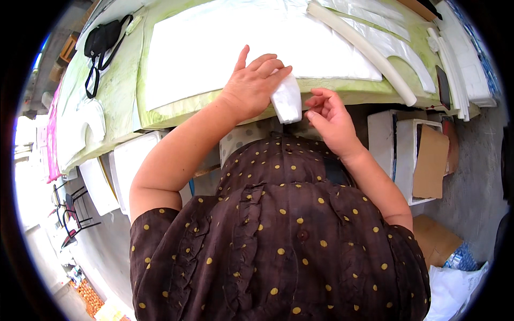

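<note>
My left hand [256, 86] is at the table's near edge, its little finger stretched away from the rest. Its index side grips the upper end of a small white folded piece [288, 102], which looks like cloth or soft sheet. The thumb is hidden. The piece's lower end juts past the table edge towards me. To its right hovers my right hand [333, 120], fingers half curled and apart from the thumb, nothing in them, not touching the piece. Beyond both hands a large white sheet [214, 48] lies flat on the green-covered table [184, 113].
A long pale roll [369, 56] crosses the sheet's right side, near curved white cut pieces [409, 61]. A black bag [104, 38] lies at the far left. Boxes [428, 160] stand under the table's right. A black chair [72, 211] stands left.
</note>
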Available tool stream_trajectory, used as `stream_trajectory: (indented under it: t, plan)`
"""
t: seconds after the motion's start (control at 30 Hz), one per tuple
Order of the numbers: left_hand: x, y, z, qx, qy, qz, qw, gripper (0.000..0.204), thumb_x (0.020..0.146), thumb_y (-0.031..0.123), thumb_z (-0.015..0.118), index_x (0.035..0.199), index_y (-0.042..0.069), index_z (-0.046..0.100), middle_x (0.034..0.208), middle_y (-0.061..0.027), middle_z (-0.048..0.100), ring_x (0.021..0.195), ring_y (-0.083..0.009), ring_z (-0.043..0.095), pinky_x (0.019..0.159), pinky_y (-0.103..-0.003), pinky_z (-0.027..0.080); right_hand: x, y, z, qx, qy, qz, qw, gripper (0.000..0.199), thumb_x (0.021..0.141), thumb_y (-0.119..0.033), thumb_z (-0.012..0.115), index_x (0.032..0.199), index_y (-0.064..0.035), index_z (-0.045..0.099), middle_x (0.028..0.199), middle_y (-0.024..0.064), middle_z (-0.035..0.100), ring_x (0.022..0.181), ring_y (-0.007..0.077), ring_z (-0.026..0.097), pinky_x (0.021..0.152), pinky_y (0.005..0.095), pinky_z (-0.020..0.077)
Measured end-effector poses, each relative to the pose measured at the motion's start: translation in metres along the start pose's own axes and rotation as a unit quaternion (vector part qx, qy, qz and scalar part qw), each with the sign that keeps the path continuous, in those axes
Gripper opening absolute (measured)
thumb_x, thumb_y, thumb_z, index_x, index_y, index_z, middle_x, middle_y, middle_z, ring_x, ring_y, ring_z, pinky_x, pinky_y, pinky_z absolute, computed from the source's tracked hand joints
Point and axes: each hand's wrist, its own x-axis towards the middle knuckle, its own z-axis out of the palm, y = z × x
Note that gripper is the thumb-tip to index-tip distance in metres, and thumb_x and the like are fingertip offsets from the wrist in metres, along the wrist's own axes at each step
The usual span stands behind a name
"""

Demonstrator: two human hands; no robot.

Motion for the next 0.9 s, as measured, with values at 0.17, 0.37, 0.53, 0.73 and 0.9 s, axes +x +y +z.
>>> stream_trajectory:
  t: [0.17, 0.37, 0.53, 0.73, 0.9]
  plan:
    - [-0.012, -0.007, 0.010, -0.048, 0.034, -0.035, 0.998, 0.066, 0.083, 0.007, 0.065, 0.147, 0.020, 0.052, 0.138, -0.0029, 0.051, 0.136, -0.0238, 0.046, 0.122, -0.059, 0.022, 0.023, -0.009, 0.002, -0.437, 0.018, -0.388, 0.811, 0.059, 0.073, 0.000, 0.074, 0.128, -0.0135, 0.061, 0.115, 0.0107, 0.058, 0.106, 0.0337, 0.058, 0.092, 0.0441, 0.0503]
    - [-0.012, -0.008, 0.014, -0.115, 0.075, -0.064, 0.988, 0.065, 0.083, 0.010, 0.068, 0.145, 0.020, 0.055, 0.125, -0.0049, 0.058, 0.124, -0.0271, 0.055, 0.119, -0.055, 0.030, 0.043, -0.006, 0.003, -0.463, -0.043, -0.431, 0.774, 0.049, 0.069, -0.003, 0.077, 0.116, -0.0147, 0.069, 0.108, 0.0078, 0.060, 0.103, 0.0324, 0.058, 0.087, 0.0444, 0.0496]
    - [-0.015, -0.007, 0.011, -0.143, 0.070, -0.049, 0.986, 0.045, 0.083, 0.011, 0.069, 0.127, 0.022, 0.070, 0.120, -0.0021, 0.061, 0.121, -0.0267, 0.057, 0.117, -0.054, 0.034, 0.046, -0.014, 0.007, -0.422, -0.058, -0.478, 0.768, 0.050, 0.067, -0.003, 0.077, 0.115, -0.0163, 0.072, 0.114, 0.0049, 0.063, 0.106, 0.0328, 0.057, 0.093, 0.0461, 0.0476]
    - [-0.015, -0.006, 0.011, -0.134, 0.079, -0.048, 0.987, 0.049, 0.081, 0.006, 0.065, 0.128, 0.021, 0.067, 0.118, -0.0028, 0.061, 0.118, -0.0279, 0.057, 0.116, -0.053, 0.035, 0.061, -0.010, 0.014, -0.464, -0.030, -0.461, 0.756, 0.052, 0.067, -0.006, 0.080, 0.117, -0.0223, 0.074, 0.124, 0.0028, 0.062, 0.120, 0.0348, 0.053, 0.110, 0.0517, 0.0379]
    - [-0.015, -0.007, 0.008, -0.138, 0.077, -0.042, 0.986, 0.049, 0.081, 0.007, 0.065, 0.128, 0.021, 0.067, 0.120, -0.0029, 0.061, 0.122, -0.0269, 0.055, 0.117, -0.053, 0.034, 0.055, -0.029, 0.013, -0.428, -0.139, -0.503, 0.738, 0.042, 0.076, -0.019, 0.080, 0.117, -0.0253, 0.074, 0.132, 0.0029, 0.060, 0.125, 0.0328, 0.052, 0.112, 0.0554, 0.0349]
